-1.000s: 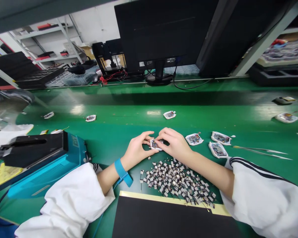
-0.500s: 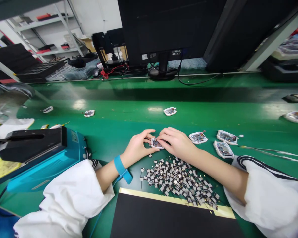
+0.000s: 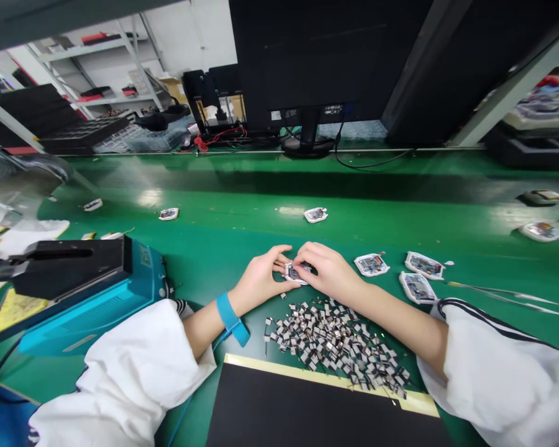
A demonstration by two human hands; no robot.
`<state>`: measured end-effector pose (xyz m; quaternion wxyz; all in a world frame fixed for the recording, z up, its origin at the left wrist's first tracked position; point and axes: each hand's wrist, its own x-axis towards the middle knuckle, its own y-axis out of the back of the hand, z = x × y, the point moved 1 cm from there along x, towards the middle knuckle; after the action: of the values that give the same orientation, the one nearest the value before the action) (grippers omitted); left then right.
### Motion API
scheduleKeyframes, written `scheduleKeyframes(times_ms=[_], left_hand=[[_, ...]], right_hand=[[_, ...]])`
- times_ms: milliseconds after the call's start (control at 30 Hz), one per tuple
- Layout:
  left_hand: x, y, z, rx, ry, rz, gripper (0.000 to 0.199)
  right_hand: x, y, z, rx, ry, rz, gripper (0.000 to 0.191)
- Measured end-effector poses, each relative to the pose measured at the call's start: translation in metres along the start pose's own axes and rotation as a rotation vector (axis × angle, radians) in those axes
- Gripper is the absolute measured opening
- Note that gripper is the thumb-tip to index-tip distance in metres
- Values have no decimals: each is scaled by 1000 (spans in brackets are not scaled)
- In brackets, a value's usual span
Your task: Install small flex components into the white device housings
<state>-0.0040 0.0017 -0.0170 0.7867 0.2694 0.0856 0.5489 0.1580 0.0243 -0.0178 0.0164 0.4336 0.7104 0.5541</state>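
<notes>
A small white-rimmed circuit unit (image 3: 296,274) lies between my hands on the green table (image 3: 205,248). My left hand (image 3: 261,273), with a blue strap (image 3: 230,315) on its wrist, grips the unit's left side between thumb and fingers. The fingertips of my right hand (image 3: 320,267) are pinched together over the unit's top right part; whatever may be between them is too small to make out. Below my hands spreads a heap of small grey and black parts (image 3: 335,338), beside a black mat (image 3: 307,410) with a yellow edge.
More white-rimmed units lie at the right, two of them (image 3: 371,264) (image 3: 425,265) near my right forearm, and another (image 3: 315,215) behind my hands. Tweezers (image 3: 507,295) lie far right. A blue and black device (image 3: 93,298) stands left; a monitor (image 3: 312,56) stands at the back.
The view has shifted slightly. My right fingertips have moved a little over the unit, which my left hand keeps holding. My right forearm and sleeve have moved slightly left.
</notes>
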Motion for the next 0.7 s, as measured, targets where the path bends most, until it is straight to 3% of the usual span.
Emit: scheduleKeyframes(times_ms=[200, 467, 600, 700], left_hand=[[0, 0, -1, 1, -2, 0, 59], [1, 0, -1, 19, -22, 13, 59], [0, -2, 1, 37, -33, 1, 58], [7, 3, -5, 97, -17, 54, 57]], right_hand=[[6, 3, -4, -189, 89, -82, 8], [20, 10, -7, -474, 428, -249, 9], [22, 19, -5, -430, 407, -351, 12], [27, 31, 11, -299, 279, -339, 23]])
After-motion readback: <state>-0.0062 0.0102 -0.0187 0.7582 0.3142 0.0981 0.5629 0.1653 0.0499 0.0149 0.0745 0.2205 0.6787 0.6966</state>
